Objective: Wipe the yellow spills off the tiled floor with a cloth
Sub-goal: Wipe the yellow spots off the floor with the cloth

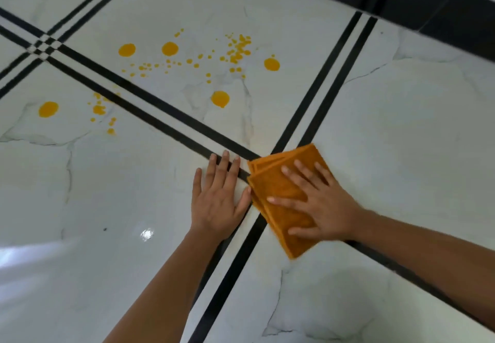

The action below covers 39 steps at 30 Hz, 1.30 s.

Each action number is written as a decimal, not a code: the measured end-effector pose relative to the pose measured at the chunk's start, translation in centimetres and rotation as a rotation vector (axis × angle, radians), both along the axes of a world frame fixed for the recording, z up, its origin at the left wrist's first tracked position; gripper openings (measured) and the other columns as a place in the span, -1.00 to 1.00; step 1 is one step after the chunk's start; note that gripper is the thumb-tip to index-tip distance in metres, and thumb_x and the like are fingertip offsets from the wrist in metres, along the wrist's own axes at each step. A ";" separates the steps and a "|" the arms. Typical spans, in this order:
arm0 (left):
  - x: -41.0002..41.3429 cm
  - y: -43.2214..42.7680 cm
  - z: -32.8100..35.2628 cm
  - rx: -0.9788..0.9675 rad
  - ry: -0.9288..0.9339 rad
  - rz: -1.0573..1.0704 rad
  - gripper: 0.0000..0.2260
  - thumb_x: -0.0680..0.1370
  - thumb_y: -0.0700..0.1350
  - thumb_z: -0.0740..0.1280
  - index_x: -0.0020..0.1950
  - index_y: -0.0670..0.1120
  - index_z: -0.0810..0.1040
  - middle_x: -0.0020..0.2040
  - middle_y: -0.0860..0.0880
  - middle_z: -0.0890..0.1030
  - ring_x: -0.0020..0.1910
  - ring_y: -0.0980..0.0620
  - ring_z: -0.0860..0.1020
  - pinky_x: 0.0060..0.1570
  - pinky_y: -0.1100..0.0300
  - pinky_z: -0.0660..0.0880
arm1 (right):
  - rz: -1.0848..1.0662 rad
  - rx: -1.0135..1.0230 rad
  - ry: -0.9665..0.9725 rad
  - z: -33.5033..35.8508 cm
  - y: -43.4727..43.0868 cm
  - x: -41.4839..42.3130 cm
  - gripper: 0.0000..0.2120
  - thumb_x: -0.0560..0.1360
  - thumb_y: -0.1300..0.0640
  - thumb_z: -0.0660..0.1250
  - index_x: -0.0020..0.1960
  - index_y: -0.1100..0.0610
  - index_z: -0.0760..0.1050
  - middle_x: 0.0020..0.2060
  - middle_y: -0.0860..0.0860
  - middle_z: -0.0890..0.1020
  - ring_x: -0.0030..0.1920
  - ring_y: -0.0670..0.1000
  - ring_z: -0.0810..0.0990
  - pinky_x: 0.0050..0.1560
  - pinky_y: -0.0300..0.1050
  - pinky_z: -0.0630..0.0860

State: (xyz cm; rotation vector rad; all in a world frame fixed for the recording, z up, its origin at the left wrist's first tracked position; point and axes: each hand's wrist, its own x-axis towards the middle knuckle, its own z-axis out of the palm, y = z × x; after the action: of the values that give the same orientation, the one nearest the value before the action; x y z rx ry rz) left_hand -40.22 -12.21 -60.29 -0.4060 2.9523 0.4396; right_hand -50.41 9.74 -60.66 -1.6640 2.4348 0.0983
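A folded orange cloth (273,190) lies flat on the white tiled floor (401,128) where two pairs of black stripes cross. My right hand (318,203) presses flat on the cloth with fingers spread. Beside it, my left hand (218,198) rests flat on the bare tile, its thumb touching the cloth's left edge. Yellow spills (220,98) lie farther away: large round drops and many small splashes (238,50) on the middle tile. Another big drop (48,109) with small spots sits on the tile to the left.
Black double stripes (160,112) divide the marble-patterned tiles. A dark skirting band (428,2) runs along the wall at the top right. A bright light reflection (146,234) shows on the glossy tile near my left forearm.
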 end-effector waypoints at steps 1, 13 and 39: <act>-0.4 0.6 0.0 -0.009 0.006 -0.024 -0.37 0.50 0.26 -0.22 0.53 0.04 -0.07 0.51 0.04 -0.13 0.48 0.04 -0.21 0.41 0.01 -0.27 | -0.014 -0.015 0.027 -0.1 1.0 -2.1 -0.36 0.44 -0.45 -0.16 0.47 -0.28 -0.10 0.51 0.13 0.00 0.49 0.25 -0.07 0.40 0.31 -0.08; -11.5 5.7 0.0 -0.052 0.042 -0.168 -0.35 0.46 0.26 -0.27 0.53 0.05 -0.12 0.55 0.00 -0.06 0.52 -0.01 -0.13 0.41 0.01 -0.23 | -0.551 -0.094 0.069 -0.5 2.5 -15.6 -0.40 0.43 -0.44 -0.20 0.44 -0.33 -0.19 0.53 0.02 -0.03 0.51 0.17 -0.10 0.40 0.30 -0.12; -13.1 10.8 0.7 -0.114 -0.091 0.001 -0.34 0.45 0.31 -0.33 0.51 0.07 -0.22 0.51 0.05 -0.22 0.48 0.03 -0.25 0.41 -0.01 -0.27 | -0.628 -0.177 0.008 -0.4 4.5 -10.8 -0.42 0.49 -0.32 -0.09 0.47 -0.20 0.06 0.50 0.10 0.13 0.48 0.27 0.05 0.34 0.41 -0.03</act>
State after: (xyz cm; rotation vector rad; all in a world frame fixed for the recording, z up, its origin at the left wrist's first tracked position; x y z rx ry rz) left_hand -53.33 -1.41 -59.54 -0.4284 2.8971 0.2465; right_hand -61.18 14.25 -61.10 -0.8733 2.9093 -0.2047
